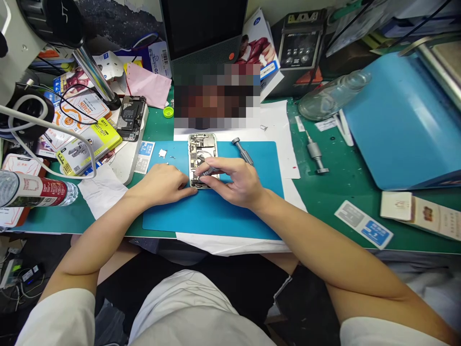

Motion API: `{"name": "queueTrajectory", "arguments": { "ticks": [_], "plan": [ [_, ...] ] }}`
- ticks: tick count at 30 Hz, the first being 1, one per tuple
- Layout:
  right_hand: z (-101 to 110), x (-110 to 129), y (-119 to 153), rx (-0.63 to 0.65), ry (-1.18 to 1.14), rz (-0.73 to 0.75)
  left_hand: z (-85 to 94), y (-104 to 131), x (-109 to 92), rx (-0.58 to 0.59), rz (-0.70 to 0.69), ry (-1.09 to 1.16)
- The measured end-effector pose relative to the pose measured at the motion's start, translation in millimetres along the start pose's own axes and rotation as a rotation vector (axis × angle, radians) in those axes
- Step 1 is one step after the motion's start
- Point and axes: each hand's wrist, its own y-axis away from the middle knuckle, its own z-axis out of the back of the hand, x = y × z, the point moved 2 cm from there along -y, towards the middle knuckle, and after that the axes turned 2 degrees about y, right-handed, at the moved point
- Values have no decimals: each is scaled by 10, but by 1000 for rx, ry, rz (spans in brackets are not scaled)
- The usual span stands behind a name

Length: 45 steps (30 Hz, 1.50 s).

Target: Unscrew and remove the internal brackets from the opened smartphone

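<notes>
An opened smartphone (203, 144), its inner parts bare, lies upright on a blue work mat (223, 211). My left hand (163, 184) rests at its lower left with curled fingers against the side and the thumb along the bottom edge, holding it. Between thumb and fingers, my right hand (236, 180) pinches a small grey screwdriver (209, 171) over the phone's lower half; its tip is hard to make out. Just beyond that hand lies another grey screwdriver (243, 151). Left of the phone sit a small silvery metal piece (163, 153) and tiny dark bits.
Another opened phone (131, 117) lies at left near battery boxes (88, 146) and a water bottle (36, 189). To the right are a third screwdriver (315, 153), a glass bottle (331, 96), a blue sheet (382, 125) and a cigarette pack (421, 213). A dark screen (205, 29) stands behind.
</notes>
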Motion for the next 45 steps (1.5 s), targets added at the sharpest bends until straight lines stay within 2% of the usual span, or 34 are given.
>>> {"name": "queueTrajectory", "arguments": {
  "ticks": [16,24,37,45],
  "plan": [
    [16,34,-35,97,5,-140,0,0,1,4,1,4],
    [-25,10,4,-24,14,37,-8,-1,9,-1,0,18],
    [-7,49,-50,14,160,130,-11,3,-1,17,4,13],
    [-11,75,-72,53,118,149,-29,5,10,10,2,6]
  ]
}}
